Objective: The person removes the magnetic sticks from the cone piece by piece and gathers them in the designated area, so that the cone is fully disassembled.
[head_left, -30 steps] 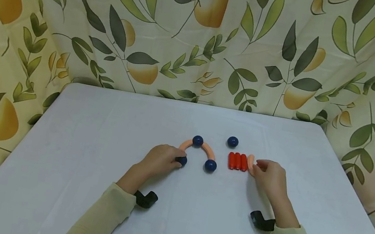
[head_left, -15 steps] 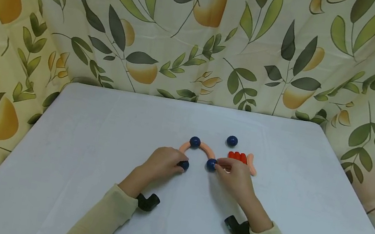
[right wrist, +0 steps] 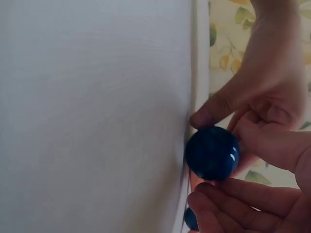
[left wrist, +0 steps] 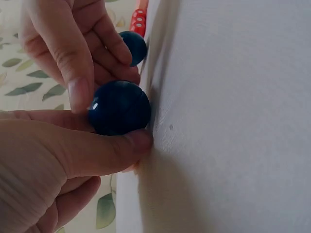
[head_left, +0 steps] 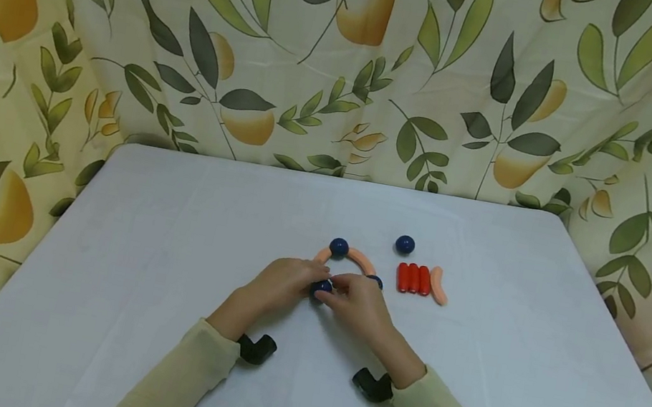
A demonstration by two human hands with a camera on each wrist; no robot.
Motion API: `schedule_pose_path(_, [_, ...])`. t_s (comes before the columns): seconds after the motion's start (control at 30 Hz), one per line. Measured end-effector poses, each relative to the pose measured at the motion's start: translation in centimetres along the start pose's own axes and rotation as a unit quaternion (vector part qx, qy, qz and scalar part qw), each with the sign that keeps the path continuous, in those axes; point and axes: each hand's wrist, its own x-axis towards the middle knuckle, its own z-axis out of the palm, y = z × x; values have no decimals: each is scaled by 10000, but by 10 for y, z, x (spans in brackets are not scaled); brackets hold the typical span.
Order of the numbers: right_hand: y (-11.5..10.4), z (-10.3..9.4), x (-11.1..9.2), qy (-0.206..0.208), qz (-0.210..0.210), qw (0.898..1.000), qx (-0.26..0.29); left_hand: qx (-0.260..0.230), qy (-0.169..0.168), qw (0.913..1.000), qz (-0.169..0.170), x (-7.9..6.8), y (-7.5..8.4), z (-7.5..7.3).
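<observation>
The left hand (head_left: pixel 283 285) is grasping the nearest blue ball (left wrist: pixel 120 108) between its thumb and fingers. The right hand (head_left: pixel 362 304) comes from the other side, and its grip is also closed on this same ball with thumb and fingertips, so the ball is between the two hands, low over the bench (head_left: pixel 218 221).

Behind the hands there is an arch: the left curved peach rod (head_left: pixel 322 255) and the right curved peach rod (head_left: pixel 362 261) both touch the top blue ball (head_left: pixel 339 247). Where the left rod meets the held ball, the fingers hide it. At the right foot of the arch, the right-end blue ball (head_left: pixel 375 281) is partly covered by the right hand.

To the right, three red rods (head_left: pixel 414 279) lie side by side, with the loose curved peach rod (head_left: pixel 439 286) just beside them. Behind the red rods rests the single blue ball (head_left: pixel 404 245), apart from the arch.
</observation>
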Motion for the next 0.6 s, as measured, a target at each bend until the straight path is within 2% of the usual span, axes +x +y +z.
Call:
schedule_pose_path(0.17, [-1, 6, 8, -118, -64, 9999, -109, 217, 113, 9997, -68, 0, -3, 1])
schedule_pose_path(0.3, [-1, 4, 9, -329, 78, 9994, -42, 489, 113, 9987, 70, 1, -4, 1])
schedule_pose_path(0.43, [2, -1, 9, -633, 140, 9979, 52, 622, 22, 9979, 165, 1, -2, 0])
schedule_pose_path(0.6, [4, -4, 8, -718, -14, 9974, 7, 564, -119, 9981, 234, 2, -2, -1])
